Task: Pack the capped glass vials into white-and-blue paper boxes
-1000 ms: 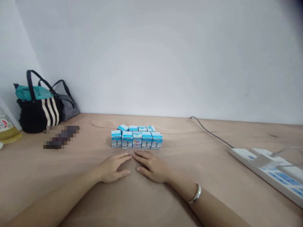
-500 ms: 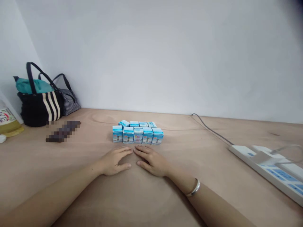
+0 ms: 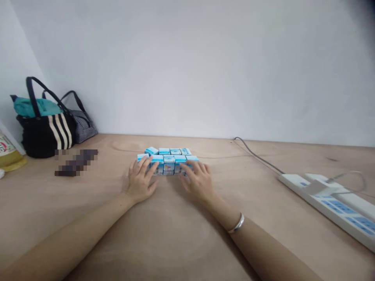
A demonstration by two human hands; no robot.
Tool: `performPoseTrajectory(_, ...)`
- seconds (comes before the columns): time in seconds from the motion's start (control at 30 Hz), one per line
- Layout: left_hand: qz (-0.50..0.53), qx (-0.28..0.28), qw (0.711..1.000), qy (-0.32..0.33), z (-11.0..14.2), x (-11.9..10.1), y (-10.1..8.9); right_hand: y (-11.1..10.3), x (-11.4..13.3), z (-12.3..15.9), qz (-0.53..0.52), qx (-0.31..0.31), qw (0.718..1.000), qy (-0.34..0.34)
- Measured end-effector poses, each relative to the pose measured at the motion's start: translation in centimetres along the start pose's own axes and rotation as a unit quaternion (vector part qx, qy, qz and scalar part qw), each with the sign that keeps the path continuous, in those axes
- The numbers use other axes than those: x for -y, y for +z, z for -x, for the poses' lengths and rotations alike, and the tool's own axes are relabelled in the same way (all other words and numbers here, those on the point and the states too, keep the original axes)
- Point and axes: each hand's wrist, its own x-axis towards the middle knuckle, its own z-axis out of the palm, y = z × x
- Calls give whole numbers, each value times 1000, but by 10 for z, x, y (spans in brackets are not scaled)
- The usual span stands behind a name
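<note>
Several small blue-and-white boxes stand in two rows on the wooden table. The front row, with its middle box (image 3: 169,166), is packed side by side; in the back row the leftmost box (image 3: 151,151) sits askew. My left hand (image 3: 140,181), fingers spread, is at the left end of the front row and partly covers the leftmost box (image 3: 143,157). Over the right end is my right hand (image 3: 199,181), fingers apart, hiding much of the rightmost box (image 3: 191,158). Whether the fingertips touch the boxes is hard to tell. A silver bangle (image 3: 236,223) circles my right wrist.
At the left stand a black bag with white stripes (image 3: 43,134), a striped grey bag (image 3: 84,125) and a bottle of yellow liquid (image 3: 11,158). A dark, pixelated object (image 3: 77,163) lies nearby. White power strips (image 3: 322,203) with a grey cable (image 3: 258,154) occupy the right side.
Both hands have moved forward and apart, from flat on the table before the boxes to the two ends of the front row. The camera view has shifted slightly.
</note>
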Motion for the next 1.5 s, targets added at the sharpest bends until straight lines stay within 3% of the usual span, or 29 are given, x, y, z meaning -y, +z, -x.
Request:
performPoseTrajectory(0.1,-33,-16,998,-59,-5,6,5,5,-16,-3,38,-23,996,71)
performPoseTrajectory(0.2,-50,-35,995,-74,-4,11,6,13,-32,-3,11,-11,997,78)
performPoseTrajectory(0.33,-45,-44,998,-3,2,3,2,12,-44,-3,-71,-1,995,69)
performPoseTrajectory(0.5,10,-37,995,95,8,-12,-5,-22,-49,-10,-91,1,994,68)
performPoseTrajectory(0.63,102,-37,988,109,10,-14,-9,-44,-30,-18,-247,56,967,-14)
performPoseTrajectory(0.73,202,-21,975,89,14,-16,-10,-39,-4,-21,-318,98,941,-62)
performPoseTrajectory(0.9,302,-2,952,56,20,-21,-10,-19,25,-23,-353,134,919,-109)
performPoseTrajectory(1.03,360,12,933,23,24,-21,-6,-23,29,-32,-337,161,919,-124)
performPoseTrajectory(1.13,361,-11,932,-4,28,-19,0,-25,29,-39,-338,176,918,-110)
performPoseTrajectory(1.23,376,-20,927,-8,31,-18,3,-15,30,-41,-365,146,919,-14)
performPoseTrajectory(1.3,397,0,918,-15,31,-18,2,-7,30,-39,-385,96,915,77)
performPoseTrajectory(1.37,422,36,905,-32,29,-18,-1,-5,28,-37,-382,45,915,124)
performPoseTrajectory(1.43,445,70,891,-49,27,-19,-5,-11,26,-37,-356,3,930,93)
performPoseTrajectory(1.5,459,90,882,-58,25,-19,-7,-23,26,-38,-343,-7,939,-7)
